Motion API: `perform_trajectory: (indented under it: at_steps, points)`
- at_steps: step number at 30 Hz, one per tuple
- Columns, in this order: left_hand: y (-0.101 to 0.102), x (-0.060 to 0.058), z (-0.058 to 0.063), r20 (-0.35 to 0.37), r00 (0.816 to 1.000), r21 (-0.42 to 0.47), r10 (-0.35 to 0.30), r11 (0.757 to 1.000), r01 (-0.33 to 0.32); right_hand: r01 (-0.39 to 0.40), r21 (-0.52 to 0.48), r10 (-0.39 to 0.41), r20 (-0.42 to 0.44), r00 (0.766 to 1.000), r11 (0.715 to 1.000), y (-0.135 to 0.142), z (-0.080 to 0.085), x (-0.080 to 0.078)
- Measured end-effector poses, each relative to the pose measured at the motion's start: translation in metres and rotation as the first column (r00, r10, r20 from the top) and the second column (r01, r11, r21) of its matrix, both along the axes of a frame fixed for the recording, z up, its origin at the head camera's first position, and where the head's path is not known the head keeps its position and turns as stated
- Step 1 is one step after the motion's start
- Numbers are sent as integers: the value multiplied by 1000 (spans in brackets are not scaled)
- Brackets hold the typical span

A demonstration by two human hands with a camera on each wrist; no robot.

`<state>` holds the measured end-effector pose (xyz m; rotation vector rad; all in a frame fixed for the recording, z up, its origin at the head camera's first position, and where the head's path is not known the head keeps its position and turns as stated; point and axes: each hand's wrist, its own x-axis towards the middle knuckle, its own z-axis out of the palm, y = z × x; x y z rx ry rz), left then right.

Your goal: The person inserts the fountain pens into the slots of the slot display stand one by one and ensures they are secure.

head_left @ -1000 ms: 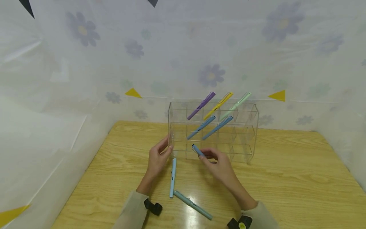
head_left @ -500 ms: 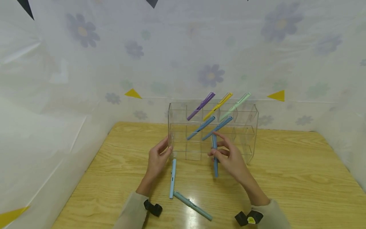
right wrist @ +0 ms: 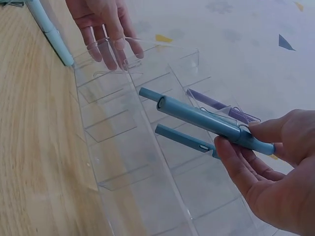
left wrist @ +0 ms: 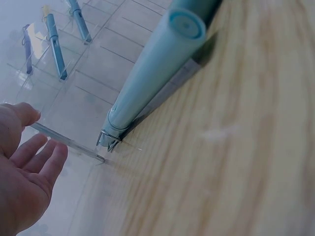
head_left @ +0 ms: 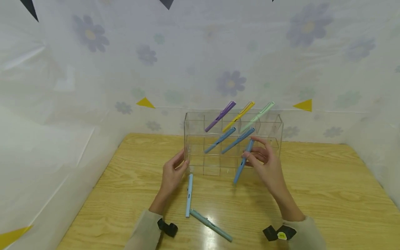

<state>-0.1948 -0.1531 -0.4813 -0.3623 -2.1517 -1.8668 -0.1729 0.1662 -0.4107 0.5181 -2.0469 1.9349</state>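
Note:
My right hand (head_left: 265, 165) pinches a blue pen (head_left: 242, 166) between thumb and fingers, tilted in front of the right part of a clear acrylic pen organizer (head_left: 184, 135). With my left hand (head_left: 172, 172) I grip the organizer's left side panel, thumb on one face and fingers on the other in the left wrist view. Purple (head_left: 220, 116), yellow (head_left: 239, 116) and mint green (head_left: 257, 116) pens lean in its top tier. Two blue pens lean in the middle tier, one at left (head_left: 219, 140) and another beside it (head_left: 238, 140).
A light blue pen (head_left: 189, 196) lies on the wooden table (head_left: 125, 194) near my left hand. Close to its lower end is a grey-green pen (head_left: 210, 225). Behind the organizer hangs a flower-patterned sheet (head_left: 187, 52).
My right hand has moved right and slightly up with the blue pen, turning it from cap toward the left to cap upward. The left hand stays on the organizer.

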Motion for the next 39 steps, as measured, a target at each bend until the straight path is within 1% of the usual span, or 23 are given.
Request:
perform_trajectory:
  at_steps: [5,7,9,12,15,20,24,26,32,34,37,39]
  points:
    - [0,0,0,0,1000,4,-4,1000,4,34,-109,-35,-13,999,993,9,9,-1]
    - [0,0,0,1,1000,4,0,1000,0,61,-149,-65,-23,998,987,12,12,-2]
    - [1,1,0,1,1000,2,5,1000,-5,88,-185,-99,-52,994,979,16,16,-4]
    - [0,1,1,0,1000,2,6,1000,-6,134,-234,-161,-97,982,963,20,24,-8]
    - [1,1,2,2,1000,3,11,1000,-11,162,-279,-205,-134,970,947,25,31,-12]
    - [0,1,2,-11,1000,-2,17,1000,-17,192,-367,-265,-159,951,910,33,38,-21]
    - [1,0,2,-17,1000,-16,20,1000,-20,230,-439,-330,-168,929,869,40,38,-27]
    - [1,0,2,-14,1000,-16,18,1000,-19,243,-468,-353,-163,921,850,42,37,-29]
    - [3,-1,2,-10,1000,-8,13,1000,-13,268,-520,-400,-160,902,811,41,32,-34]
    - [3,0,2,-12,1000,-9,17,1000,-17,276,-521,-410,-159,898,807,39,29,-36]
    - [2,0,2,-12,1000,-9,20,1000,-20,290,-499,-413,-153,898,816,34,24,-39]
    - [2,1,2,-5,1000,-5,21,1000,-21,303,-473,-415,-152,897,828,31,20,-40]
